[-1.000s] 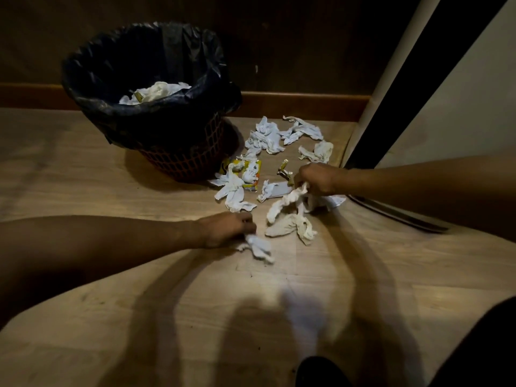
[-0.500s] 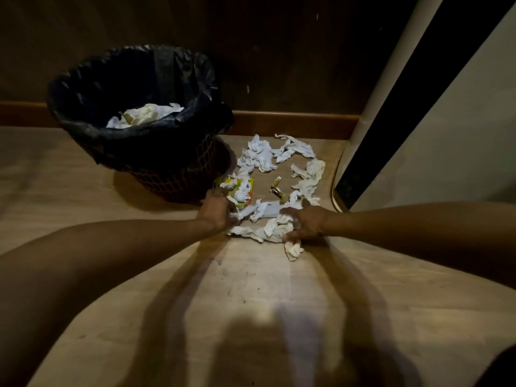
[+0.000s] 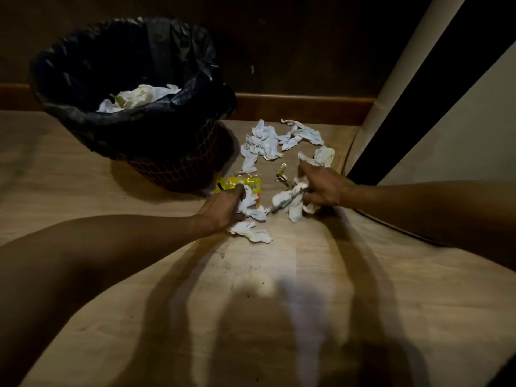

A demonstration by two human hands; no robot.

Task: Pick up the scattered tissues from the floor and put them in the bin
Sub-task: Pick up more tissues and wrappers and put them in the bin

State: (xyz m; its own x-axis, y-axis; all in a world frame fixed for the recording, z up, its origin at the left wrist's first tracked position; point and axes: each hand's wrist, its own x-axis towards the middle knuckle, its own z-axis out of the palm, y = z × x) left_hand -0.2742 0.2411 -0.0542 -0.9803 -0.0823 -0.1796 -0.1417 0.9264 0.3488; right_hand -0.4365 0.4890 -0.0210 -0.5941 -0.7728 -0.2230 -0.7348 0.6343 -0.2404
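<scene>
Crumpled white tissues (image 3: pixel 262 142) lie scattered on the wooden floor to the right of the bin (image 3: pixel 83 118), a red mesh basket lined with a black bag that holds some tissues. My left hand (image 3: pixel 223 205) is closed on a wad of tissues beside a yellow wrapper (image 3: pixel 237 182). My right hand (image 3: pixel 324 185) grips another bunch of tissues (image 3: pixel 287 198) just right of it. One loose tissue (image 3: pixel 251 233) lies below my left hand. More tissues (image 3: pixel 321 156) sit behind my right hand.
A small shiny foil wrapper (image 3: pixel 282 174) lies between the tissue piles. A dark wall with a wooden skirting board (image 3: pixel 301 107) runs behind. A white and black door frame (image 3: pixel 405 79) rises at the right. Bare floor stretches toward me.
Both hands have swept tissues together and closed on them. My left hand moved up toward the yellow wrapper; my right hand gathered the central tissues into a bunch.
</scene>
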